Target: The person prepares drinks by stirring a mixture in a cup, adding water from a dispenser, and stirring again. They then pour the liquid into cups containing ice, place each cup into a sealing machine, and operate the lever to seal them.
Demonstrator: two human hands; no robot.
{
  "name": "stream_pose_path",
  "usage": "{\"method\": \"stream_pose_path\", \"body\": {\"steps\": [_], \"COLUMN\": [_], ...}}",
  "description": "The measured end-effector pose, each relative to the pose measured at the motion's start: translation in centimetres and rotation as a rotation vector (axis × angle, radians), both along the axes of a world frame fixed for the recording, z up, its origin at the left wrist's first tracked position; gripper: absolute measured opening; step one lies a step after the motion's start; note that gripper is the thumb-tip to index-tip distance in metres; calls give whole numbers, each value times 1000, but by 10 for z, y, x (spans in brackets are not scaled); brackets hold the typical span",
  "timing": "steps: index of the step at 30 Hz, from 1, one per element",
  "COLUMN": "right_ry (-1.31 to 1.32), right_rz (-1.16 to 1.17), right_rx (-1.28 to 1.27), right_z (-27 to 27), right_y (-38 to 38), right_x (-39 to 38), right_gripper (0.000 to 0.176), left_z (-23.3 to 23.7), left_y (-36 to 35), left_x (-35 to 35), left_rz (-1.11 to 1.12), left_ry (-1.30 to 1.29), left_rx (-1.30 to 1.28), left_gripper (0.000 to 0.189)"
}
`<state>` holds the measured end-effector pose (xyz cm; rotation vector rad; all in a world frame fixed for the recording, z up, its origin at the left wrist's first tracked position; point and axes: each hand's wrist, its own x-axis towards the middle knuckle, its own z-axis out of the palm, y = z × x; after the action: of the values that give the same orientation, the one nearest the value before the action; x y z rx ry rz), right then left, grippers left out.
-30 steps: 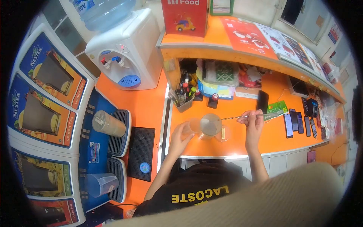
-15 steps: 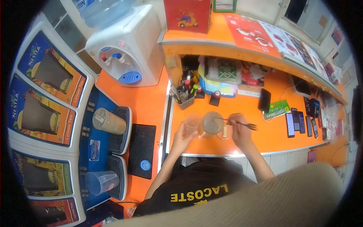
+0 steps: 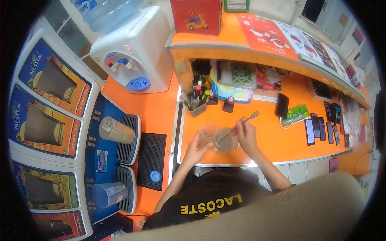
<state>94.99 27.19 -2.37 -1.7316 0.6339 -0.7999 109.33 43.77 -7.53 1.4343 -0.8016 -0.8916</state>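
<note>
On the orange counter, a clear round container point(image 3: 227, 141) with greyish, cloudy contents stands in front of me. My left hand point(image 3: 196, 149) is closed around a small clear plastic cup point(image 3: 208, 131), right beside the container's left side. Above the container, my right hand point(image 3: 246, 135) grips a fork point(image 3: 252, 115) by the middle. Its tines point up and away to the right, while the other end reaches down into the container. What exactly is in the container cannot be made out.
A drink dispenser point(image 3: 48, 120) with a tall tumbler point(image 3: 116, 130) and a clear pitcher point(image 3: 109, 194) stands at left, near a white water dispenser point(image 3: 132, 52). A pen holder point(image 3: 195, 105), a stamp point(image 3: 228, 105), several phones point(image 3: 309, 131) and a green box point(image 3: 296, 115) lie farther along the counter.
The fork has swung so its tines point up and away instead of right, and its lower end has moved toward the container's near left. The container and small cup have shifted slightly nearer me.
</note>
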Motion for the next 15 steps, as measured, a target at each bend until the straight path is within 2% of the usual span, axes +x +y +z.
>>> {"method": "stream_pose_path", "body": {"steps": [5,11,15], "right_ry": [-18,-170,-183], "right_rz": [-119,-201,-253], "right_rx": [151,354,307], "right_z": [2,-2,24], "right_y": [-12,-23,-21], "right_x": [-21,-48,-55], "right_gripper": [18,19,21], "left_z": [14,11,14], "left_y": [5,14,18], "left_x": [-1,7,12], "left_rz": [26,3,9], "left_ry": [-59,-108,-206], "left_rx": [-4,47,91], "left_gripper": [51,50,48]}}
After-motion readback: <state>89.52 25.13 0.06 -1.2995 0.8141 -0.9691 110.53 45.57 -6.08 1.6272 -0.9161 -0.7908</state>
